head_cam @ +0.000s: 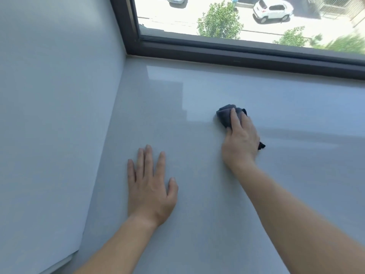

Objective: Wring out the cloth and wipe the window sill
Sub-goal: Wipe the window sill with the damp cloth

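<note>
A wide, glossy pale grey window sill (197, 91) fills most of the view. My right hand (240, 139) presses a bunched dark grey cloth (225, 115) flat against the sill's middle; the cloth pokes out beyond my fingertips and a small corner shows behind the hand's right side. My left hand (151, 184) lies palm down on the sill nearer to me and to the left, fingers spread, holding nothing. A damp, shiny streak runs along the sill to the right of the cloth.
A dark window frame (217, 50) borders the sill's far edge, with glass above showing trees and parked cars far below. A plain white side wall (55, 95) closes the sill on the left, meeting the frame at the far left corner.
</note>
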A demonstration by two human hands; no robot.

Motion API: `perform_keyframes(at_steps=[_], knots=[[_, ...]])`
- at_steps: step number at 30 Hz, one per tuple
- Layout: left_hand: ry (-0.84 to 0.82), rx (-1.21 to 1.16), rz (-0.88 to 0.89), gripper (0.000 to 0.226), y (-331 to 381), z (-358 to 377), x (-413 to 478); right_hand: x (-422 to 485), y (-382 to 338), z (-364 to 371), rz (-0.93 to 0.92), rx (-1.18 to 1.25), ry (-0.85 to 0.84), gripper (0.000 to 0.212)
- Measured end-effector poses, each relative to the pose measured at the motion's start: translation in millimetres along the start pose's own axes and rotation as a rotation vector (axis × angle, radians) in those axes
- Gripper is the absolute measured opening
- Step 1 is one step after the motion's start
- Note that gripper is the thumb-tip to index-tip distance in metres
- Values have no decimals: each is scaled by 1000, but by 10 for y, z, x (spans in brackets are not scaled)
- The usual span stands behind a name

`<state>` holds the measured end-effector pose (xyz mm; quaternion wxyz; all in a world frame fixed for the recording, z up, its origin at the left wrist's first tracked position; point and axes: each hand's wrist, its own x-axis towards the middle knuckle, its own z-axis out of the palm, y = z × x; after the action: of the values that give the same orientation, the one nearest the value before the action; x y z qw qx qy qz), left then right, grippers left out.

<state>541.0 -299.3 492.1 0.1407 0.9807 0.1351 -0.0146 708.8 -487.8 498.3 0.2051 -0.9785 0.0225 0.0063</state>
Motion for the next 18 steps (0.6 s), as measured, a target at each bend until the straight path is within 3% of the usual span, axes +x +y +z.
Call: perform_keyframes(at_steps=[1,4,5,6,9,11,13,16,18], knots=[[-3,0,-7,74,18,-8,-2,-197,-132,73,-50,-16,6,60],[-13,-6,-12,74,33,-17,-3,-817,-285,137,-538,-58,-180,64],[-15,-5,-12,74,30,-22,-2,-791,-220,77,-617,-62,-227,63],[-12,-6,-12,74,27,-30,5,-655,-127,-5,-599,-69,-246,61],[-7,-2,-11,75,56,-64,52,-117,151,-210,-135,-41,-155,58],[-1,-3,-9,75,57,-71,69,-124,133,-222,13,-23,-77,60],[4,-11,-12,75,49,-74,79,-518,-12,-95,-147,-44,-69,63],[15,-34,-7,72,48,-73,85,-1129,-5,-89,-492,-58,-235,63],[20,-47,-10,72,52,-77,85,-971,185,-189,-534,-60,-243,61]])
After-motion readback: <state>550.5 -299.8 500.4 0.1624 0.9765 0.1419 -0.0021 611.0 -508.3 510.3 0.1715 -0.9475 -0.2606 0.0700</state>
